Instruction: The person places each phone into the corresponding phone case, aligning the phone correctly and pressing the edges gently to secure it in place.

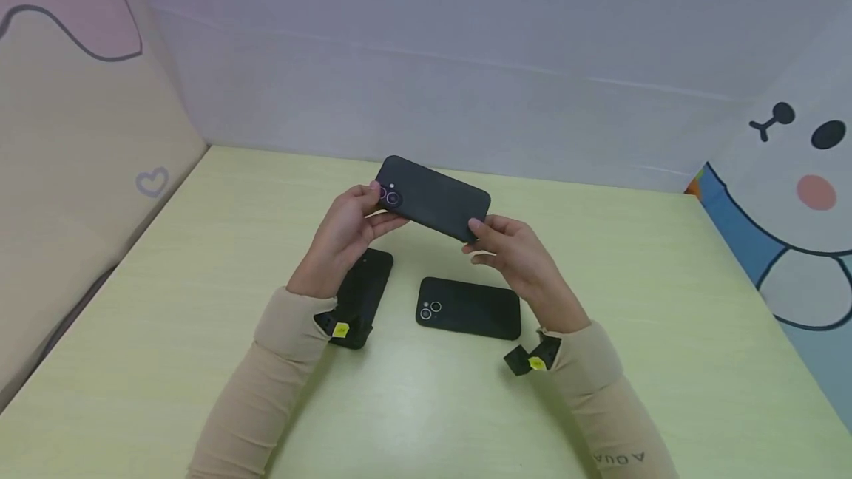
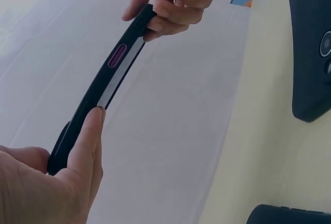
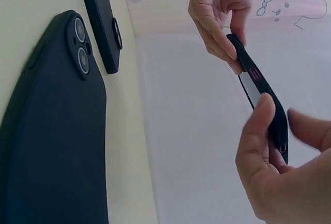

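Both hands hold a phone in a black case (image 1: 435,198) up over the table, its back and twin camera lenses facing the head camera. My left hand (image 1: 349,231) grips the camera end, thumb on the back beside the lenses and fingers underneath. At the other end, my right hand (image 1: 515,250) pinches a corner between thumb and fingers. The left wrist view shows the held phone (image 2: 85,105) edge-on, with a purple side button and a pale strip along the edge. Below, a second black-cased phone (image 1: 469,309) lies back up, lenses to the left.
Another black phone (image 1: 373,279) lies on the pale yellow table (image 1: 426,405), partly hidden behind the left wrist. Both wrists wear small black devices with yellow tags. A pale wall (image 1: 466,80) rises behind the table, and printed panels flank it left and right.
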Demonstrator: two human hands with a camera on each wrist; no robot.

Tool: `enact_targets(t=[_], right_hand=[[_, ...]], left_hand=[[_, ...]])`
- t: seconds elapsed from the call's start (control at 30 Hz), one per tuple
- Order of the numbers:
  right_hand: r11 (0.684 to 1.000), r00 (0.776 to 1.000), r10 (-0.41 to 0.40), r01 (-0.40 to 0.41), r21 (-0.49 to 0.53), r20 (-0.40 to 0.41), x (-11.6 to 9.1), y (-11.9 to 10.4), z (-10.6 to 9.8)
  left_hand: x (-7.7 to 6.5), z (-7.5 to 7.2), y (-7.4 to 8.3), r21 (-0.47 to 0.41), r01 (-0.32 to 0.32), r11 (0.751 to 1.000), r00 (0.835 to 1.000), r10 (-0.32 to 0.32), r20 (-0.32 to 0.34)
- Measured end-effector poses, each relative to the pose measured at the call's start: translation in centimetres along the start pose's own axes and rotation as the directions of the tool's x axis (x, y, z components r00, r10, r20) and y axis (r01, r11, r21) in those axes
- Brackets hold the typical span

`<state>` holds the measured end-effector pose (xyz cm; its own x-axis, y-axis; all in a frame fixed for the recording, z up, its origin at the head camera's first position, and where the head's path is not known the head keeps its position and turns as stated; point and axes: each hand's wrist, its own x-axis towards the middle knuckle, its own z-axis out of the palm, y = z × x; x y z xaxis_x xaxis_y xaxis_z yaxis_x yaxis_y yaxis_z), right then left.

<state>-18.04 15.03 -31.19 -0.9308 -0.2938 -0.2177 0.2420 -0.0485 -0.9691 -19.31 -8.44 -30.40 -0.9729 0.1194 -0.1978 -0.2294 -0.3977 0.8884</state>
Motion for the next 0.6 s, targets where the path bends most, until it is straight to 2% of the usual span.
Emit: enact_targets(t=[0.17, 0.3, 0.43, 0.6], right_hand=[[1.0, 0.998, -0.015, 0.015, -0.001, -0.054, 0.1, 0.1, 0.0], [1.0, 0.997, -0.011, 0.011, -0.012, -0.079, 0.0, 0.1, -0.2], [0.999, 0.996, -0.005, 0.002, -0.04, -0.085, -0.1, 0.0, -0.5], [0.997, 0.997, -0.005, -0.001, -0.074, -0.072, -0.2, -0.2, -0.8]], left_hand=[[0.1, 0.0, 0.0, -0.05, 0.04, 0.998, 0.998, -0.037, 0.055], [0.3, -0.1, 0.0, -0.027, 0.078, 0.997, 0.993, -0.076, 0.09], [0.7, -0.2, -0.1, 0.078, 0.094, 0.993, 0.991, -0.1, 0.084], [1.1, -0.5, -0.5, 0.224, 0.092, 0.97, 0.993, -0.105, 0.044]])
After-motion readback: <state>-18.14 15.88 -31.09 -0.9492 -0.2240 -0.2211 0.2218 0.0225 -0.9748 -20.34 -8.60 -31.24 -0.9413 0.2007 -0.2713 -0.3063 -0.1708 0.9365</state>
